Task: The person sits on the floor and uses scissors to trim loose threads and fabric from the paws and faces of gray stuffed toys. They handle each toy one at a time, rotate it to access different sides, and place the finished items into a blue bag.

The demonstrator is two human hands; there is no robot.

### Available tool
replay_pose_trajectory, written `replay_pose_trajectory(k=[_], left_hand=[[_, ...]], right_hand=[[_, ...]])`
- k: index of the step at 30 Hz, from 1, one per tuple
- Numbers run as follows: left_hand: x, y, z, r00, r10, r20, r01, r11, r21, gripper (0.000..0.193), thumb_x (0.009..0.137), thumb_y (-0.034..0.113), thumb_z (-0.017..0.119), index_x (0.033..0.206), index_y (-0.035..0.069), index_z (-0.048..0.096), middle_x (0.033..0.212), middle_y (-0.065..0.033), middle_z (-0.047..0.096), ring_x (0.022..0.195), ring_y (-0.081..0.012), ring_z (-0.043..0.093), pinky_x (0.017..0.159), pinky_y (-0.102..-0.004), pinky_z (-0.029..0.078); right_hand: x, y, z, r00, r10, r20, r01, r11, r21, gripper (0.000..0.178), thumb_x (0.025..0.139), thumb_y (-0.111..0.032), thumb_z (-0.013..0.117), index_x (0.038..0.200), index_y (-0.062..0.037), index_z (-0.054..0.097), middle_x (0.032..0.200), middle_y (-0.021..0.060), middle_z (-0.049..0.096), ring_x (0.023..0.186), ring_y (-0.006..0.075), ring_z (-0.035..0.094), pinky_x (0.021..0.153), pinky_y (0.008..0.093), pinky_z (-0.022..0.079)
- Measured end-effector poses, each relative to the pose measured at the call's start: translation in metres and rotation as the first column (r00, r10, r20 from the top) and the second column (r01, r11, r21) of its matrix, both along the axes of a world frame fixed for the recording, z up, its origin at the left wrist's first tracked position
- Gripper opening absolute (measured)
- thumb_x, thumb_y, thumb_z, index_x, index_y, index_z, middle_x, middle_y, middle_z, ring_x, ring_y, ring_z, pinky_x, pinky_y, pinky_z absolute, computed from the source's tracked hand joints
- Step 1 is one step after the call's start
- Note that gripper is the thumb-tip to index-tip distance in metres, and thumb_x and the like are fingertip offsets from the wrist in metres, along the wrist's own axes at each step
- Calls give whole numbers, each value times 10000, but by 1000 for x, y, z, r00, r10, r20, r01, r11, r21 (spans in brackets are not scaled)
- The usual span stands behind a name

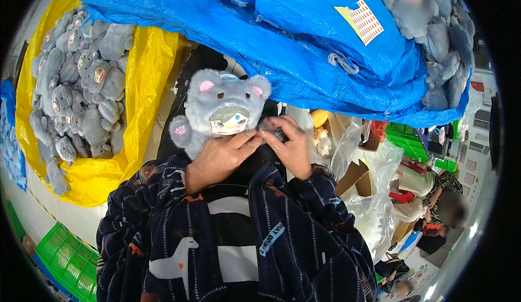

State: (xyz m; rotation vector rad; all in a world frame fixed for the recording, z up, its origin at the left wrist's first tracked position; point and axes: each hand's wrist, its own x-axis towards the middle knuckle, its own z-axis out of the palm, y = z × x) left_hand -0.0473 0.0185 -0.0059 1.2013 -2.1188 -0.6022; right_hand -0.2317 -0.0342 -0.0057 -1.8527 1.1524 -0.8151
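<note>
A grey plush bear [198, 114] with round pink-lined ears and a doll-like face set in its mouth lies in front of me, head away from me. My left hand [220, 158] is closed on the plush's lower body, just below the face. At the plush's right side my right hand [290, 143] is closed, thumb and fingers pinched together close to the left fingertips. A bit of grey plush shows among the right fingers; anything smaller there is hidden.
At left stands a yellow sack [146, 74] full of grey plush toys. Blue sheeting [304, 46] spans the far side, with more plush toys [439, 46] at far right. Clear plastic bags [374, 215] and cartons lie at right; people are beyond. A green crate [68, 258] sits lower left.
</note>
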Motion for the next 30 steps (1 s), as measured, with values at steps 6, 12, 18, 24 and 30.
replay_pose_trajectory(k=[6,12,18,24,30], left_hand=[[3,4,-5,999,-38,8,38,999,-2,371,754,42,571,1123,16,592,1135,-119,568,915,-254,627,746,-319,531],[-4,-1,-2,1000,-8,-26,8,1000,2,305,714,9,620,1017,32,636,1033,-88,607,869,-248,632,717,-313,530],[14,10,3,992,-93,-87,98,994,54,169,745,94,638,905,47,615,893,-82,577,800,-247,599,657,-331,501],[54,44,19,891,21,-454,107,961,253,202,869,219,566,810,27,584,777,-154,569,745,-347,565,629,-393,462],[86,91,1,908,404,-112,-316,834,452,364,833,378,615,862,20,558,663,-182,597,646,-374,595,554,-431,462]], right_hand=[[-15,-2,-22,921,-382,-82,390,901,189,213,892,-184,601,818,10,555,668,21,527,636,108,472,570,265,403],[-67,-5,-33,923,-351,-157,381,891,246,259,917,-214,565,805,19,548,592,10,462,612,88,422,552,272,373],[-28,-2,-3,969,-102,-227,112,993,33,198,868,-105,587,1021,13,635,879,173,639,773,278,615,713,336,475],[-7,21,1,980,26,-198,-28,1000,-8,198,860,-131,605,934,52,592,793,37,583,598,146,506,545,272,406],[1,24,5,939,130,-318,-68,978,199,150,898,-131,585,957,6,581,738,25,541,663,116,472,597,272,428]])
